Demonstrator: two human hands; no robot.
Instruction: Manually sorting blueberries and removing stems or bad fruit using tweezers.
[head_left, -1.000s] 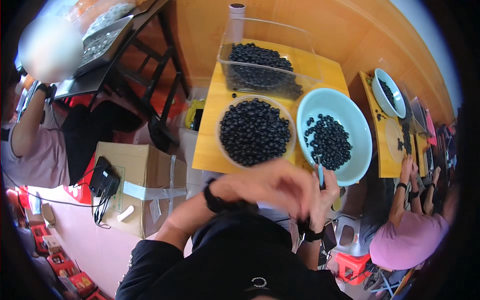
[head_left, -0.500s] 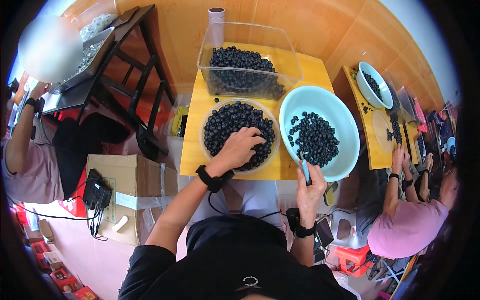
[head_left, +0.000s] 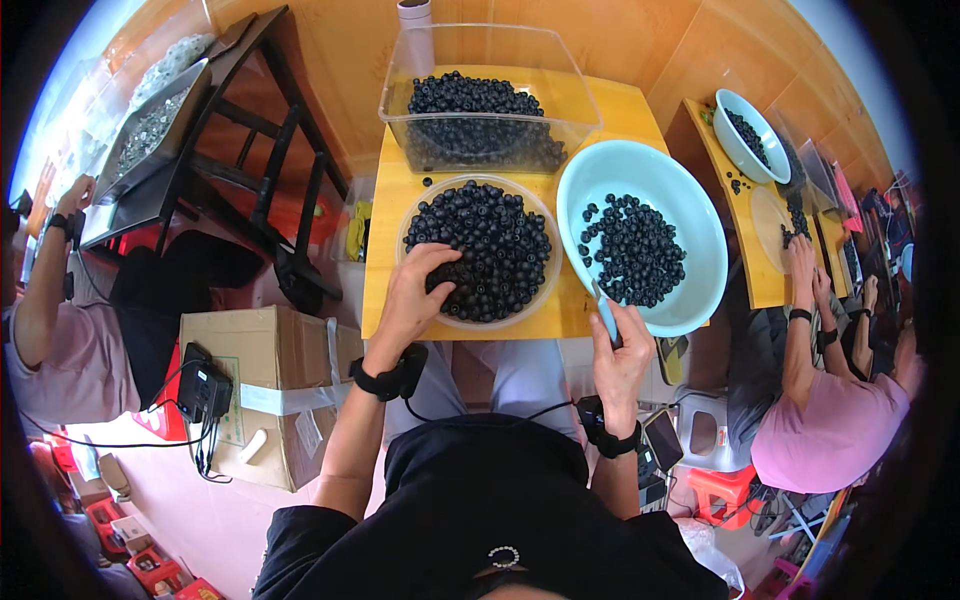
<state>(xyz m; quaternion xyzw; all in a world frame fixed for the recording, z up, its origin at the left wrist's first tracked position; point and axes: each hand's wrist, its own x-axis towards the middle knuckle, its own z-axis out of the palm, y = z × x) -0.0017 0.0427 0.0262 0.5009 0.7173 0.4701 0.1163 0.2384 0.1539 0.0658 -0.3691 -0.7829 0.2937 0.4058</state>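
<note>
My left hand (head_left: 407, 303) lies at the left side of a round clear tub (head_left: 551, 283) heaped with small round black pieces (head_left: 495, 235), some showing a ring-like mark. Its thumb and fingers are bent and apart, with the fingertips among the pieces; whether any piece is gripped is not clear. In my right hand (head_left: 625, 350) is a slim blue-handled tool (head_left: 608, 318) with a narrow metal tip. The tip points up at the near left rim of a light-blue basin (head_left: 700, 230), which holds a smaller heap of the same pieces.
Behind the tub stands a clear rectangular bin (head_left: 490, 45) of black pieces on the yellow table (head_left: 625, 100), with a pink flask (head_left: 415, 40) beyond. A cardboard box (head_left: 285, 345) stands left on the floor. Other people work at both sides; a second basin (head_left: 735, 175) is at right.
My left hand has drawn back leftward across the heap, from its middle to its left side. The right hand keeps the blue-handled tool near the basin's rim. The whole view has shifted slightly.
</note>
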